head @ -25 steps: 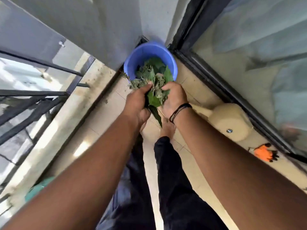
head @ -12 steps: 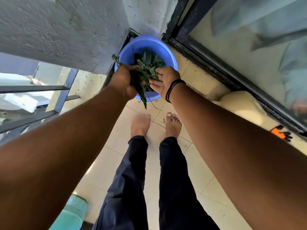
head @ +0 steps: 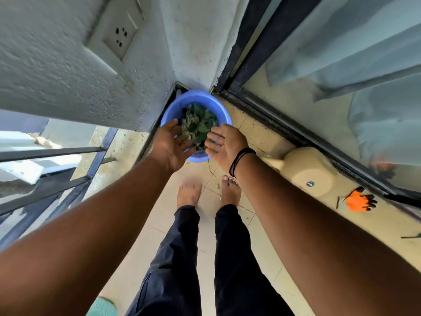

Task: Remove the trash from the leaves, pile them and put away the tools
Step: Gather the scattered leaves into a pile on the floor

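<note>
Both hands spread over the leaf-filled basin in the floor's corner.

The left hand [head: 169,147] and right hand [head: 224,143] hang palms inward, fingers loose, apparently gripping nothing, above the leaves [head: 198,126] heaped in the blue basin [head: 173,108]; an orange glove [head: 357,200] lies by the door track.

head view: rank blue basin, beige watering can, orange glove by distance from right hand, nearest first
From the right hand:
1. Blue basin, directly beneath and ahead of it, in the wall corner.
2. Beige watering can, to its right along the door track.
3. Orange glove, farther right, beyond the can.
</note>
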### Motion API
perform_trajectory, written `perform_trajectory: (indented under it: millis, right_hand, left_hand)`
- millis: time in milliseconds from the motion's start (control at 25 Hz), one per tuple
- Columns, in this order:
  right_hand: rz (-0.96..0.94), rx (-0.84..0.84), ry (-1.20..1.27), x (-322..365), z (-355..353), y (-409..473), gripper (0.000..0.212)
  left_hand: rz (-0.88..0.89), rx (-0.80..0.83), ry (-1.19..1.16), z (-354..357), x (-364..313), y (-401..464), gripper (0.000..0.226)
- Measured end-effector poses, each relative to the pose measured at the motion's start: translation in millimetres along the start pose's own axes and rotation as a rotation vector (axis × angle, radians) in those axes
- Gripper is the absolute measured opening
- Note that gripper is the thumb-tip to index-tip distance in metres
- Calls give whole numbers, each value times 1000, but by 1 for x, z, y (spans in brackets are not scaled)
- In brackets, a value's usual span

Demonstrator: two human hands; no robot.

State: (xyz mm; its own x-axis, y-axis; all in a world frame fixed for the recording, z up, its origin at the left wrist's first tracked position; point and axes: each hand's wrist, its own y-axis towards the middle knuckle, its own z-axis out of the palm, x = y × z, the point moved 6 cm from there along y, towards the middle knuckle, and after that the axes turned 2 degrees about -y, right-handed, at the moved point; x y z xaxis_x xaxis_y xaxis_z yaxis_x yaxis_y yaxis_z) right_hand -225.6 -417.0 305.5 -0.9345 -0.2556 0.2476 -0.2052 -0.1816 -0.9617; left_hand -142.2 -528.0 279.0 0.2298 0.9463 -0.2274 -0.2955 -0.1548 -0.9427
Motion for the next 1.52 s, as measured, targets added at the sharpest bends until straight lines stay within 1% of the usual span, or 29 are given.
perform_trajectory:
  millis: [40, 80, 200, 360, 400, 520, 600, 720, 760, 840, 960, 1120, 1200, 1240, 1360, 1440, 1520]
  right_hand:
    - [-18, 8, -7, 5, -2, -19, 51]
    - [-33, 12, -13, 10, -4, -41, 51]
    - [-90, -5, 12, 26, -20, -127, 49]
    - [-167, -49, 139, 33, -56, -251, 35]
    - [-194, -60, 164, 30, -66, -283, 34]
    - [-260, -83, 251, 17, -97, -367, 37]
    - [-329, -82, 304, 8, -128, -408, 38]
    - [-470, -189, 402, -16, -202, -470, 32]
    - [-507, -234, 430, -30, -228, -487, 31]
    - [-571, -296, 521, -64, -280, -519, 29]
    - [-666, -378, 731, -124, -358, -567, 26]
    - [-771, -545, 1180, -242, -474, -626, 21]
    - [-787, -628, 1375, -301, -518, -640, 23]
    - [-789, -664, 1430, -324, -534, -646, 23]
    - [-787, -703, 1569, -387, -566, -658, 23]
    - [-764, -714, 1668, -426, -579, -659, 22]
    - [-733, -726, 1766, -457, -589, -650, 22]
  left_hand:
    - [-4, 24, 63, 9, -8, -29, 21]
    - [-39, 24, 95, 8, 1, -51, 22]
    - [-79, 16, 212, 7, 0, -122, 19]
    - [-52, 68, 298, 27, -7, -236, 15]
    - [-51, 86, 315, 34, -5, -262, 15]
    - [-93, 217, 367, 66, 10, -334, 10]
    - [-94, 265, 458, 86, 40, -359, 17]
    - [-87, 405, 713, 128, 98, -400, 26]
    - [-95, 440, 766, 142, 118, -409, 28]
    - [-117, 497, 822, 171, 157, -423, 27]
    - [-162, 601, 894, 225, 239, -459, 26]
    - [-252, 851, 1150, 277, 407, -551, 22]
    - [-297, 951, 1223, 289, 487, -586, 22]
    - [-311, 984, 1236, 294, 518, -598, 24]
    - [-362, 989, 1319, 289, 592, -618, 30]
    - [-367, 974, 1421, 279, 620, -620, 36]
    - [-378, 994, 1539, 276, 642, -619, 45]
